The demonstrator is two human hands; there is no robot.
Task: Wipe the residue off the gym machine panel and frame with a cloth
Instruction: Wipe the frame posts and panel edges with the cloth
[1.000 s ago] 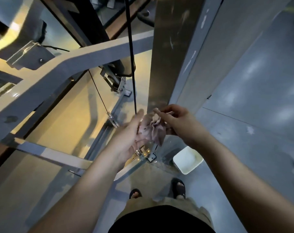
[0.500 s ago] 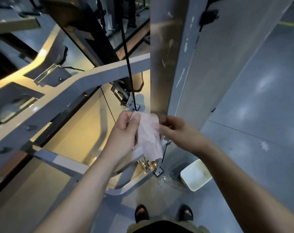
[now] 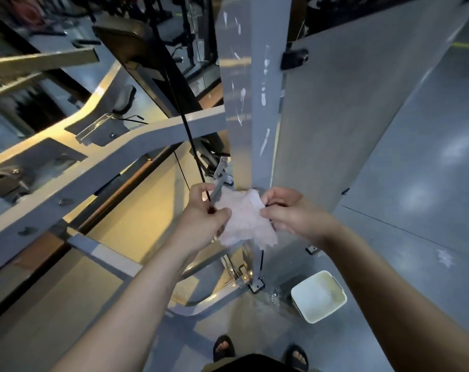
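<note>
Dim gym, glossy grey floor (image 3: pixel 416 210)
Pale light patches shine on it at right; a white tub (image 3: pixel 318 298) stands near; dark equipment (image 3: pixel 185 33) fills the far side.

Ahead the frame post (image 3: pixel 263 162) and black cable (image 3: pixel 189 135) block passage; bare floor (image 3: pixel 416 197) right of the panel (image 3: pixel 349 116) lies open.

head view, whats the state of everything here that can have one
cloth: spread out flat between both hands
left hand: pinches the cloth's left edge
right hand: pinches the cloth's right edge
frame post: streaked with white residue
panel: upright, no streaks visible
tub: upright on the floor, no lid
</note>
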